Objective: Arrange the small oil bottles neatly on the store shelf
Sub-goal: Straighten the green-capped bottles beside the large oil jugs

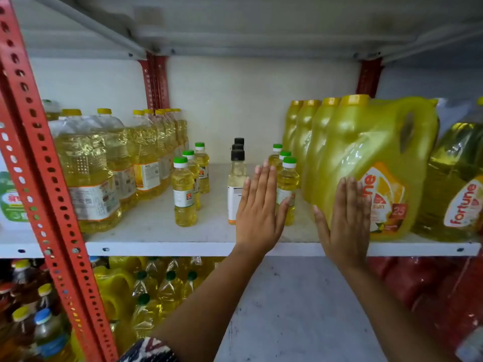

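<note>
On the white shelf (146, 226) stand three rows of small bottles running front to back. The left row of green-capped yellow oil bottles (184, 190) has three. The middle row of black-capped pale bottles (236, 176) has three. The right row of green-capped oil bottles (287, 178) has three. My left hand (257, 210) is flat with fingers straight, raised between the middle and right rows, partly hiding both front bottles. My right hand (345, 220) is flat too, in front of the nearest big yellow jug (371, 158). Neither hand holds anything.
Large clear oil bottles (88, 173) fill the shelf's left side; yellow handled jugs line the right, with a further "fortune" bottle (460, 194) beyond. A red perforated upright (49, 184) stands at the left front. The lower shelf holds more oil bottles (156, 286) and red packs (428, 288).
</note>
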`<state>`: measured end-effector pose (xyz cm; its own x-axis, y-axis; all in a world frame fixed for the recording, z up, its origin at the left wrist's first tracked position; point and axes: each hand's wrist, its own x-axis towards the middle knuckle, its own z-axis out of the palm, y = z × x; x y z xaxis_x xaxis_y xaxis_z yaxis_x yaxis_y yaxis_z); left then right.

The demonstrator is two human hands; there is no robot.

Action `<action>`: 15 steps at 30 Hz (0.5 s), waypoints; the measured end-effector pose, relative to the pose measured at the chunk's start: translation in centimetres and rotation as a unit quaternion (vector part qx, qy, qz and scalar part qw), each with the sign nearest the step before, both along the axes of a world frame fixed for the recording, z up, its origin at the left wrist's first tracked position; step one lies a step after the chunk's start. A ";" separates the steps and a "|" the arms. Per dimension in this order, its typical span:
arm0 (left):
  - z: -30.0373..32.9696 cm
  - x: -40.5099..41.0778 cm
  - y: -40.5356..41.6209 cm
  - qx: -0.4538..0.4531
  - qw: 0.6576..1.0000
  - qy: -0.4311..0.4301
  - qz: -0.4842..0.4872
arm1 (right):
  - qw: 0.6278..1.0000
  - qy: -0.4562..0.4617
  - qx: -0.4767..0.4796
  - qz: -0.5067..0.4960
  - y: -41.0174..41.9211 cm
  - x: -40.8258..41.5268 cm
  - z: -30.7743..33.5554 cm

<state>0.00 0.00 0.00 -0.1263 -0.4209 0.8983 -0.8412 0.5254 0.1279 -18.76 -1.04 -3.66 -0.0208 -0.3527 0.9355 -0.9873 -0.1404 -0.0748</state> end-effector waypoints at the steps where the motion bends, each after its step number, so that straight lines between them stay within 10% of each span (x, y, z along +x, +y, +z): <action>1: 0.0 -0.3 0.0 0.017 1.000 0.004 -0.005 | 1.000 0.006 -0.005 -0.003 -0.3 -0.3 -0.3; 15: 8.0 -3.2 -5.7 0.118 0.987 0.064 -0.093 | 0.999 0.018 -0.036 -0.032 -2.5 -3.2 -3.6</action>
<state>-3.16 -5.74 7.96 -0.1139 -0.6009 0.7911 -0.7023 0.6120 0.3637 -21.97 -3.51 -7.30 -0.0077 -0.2837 0.9589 -0.9963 -0.0797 -0.0316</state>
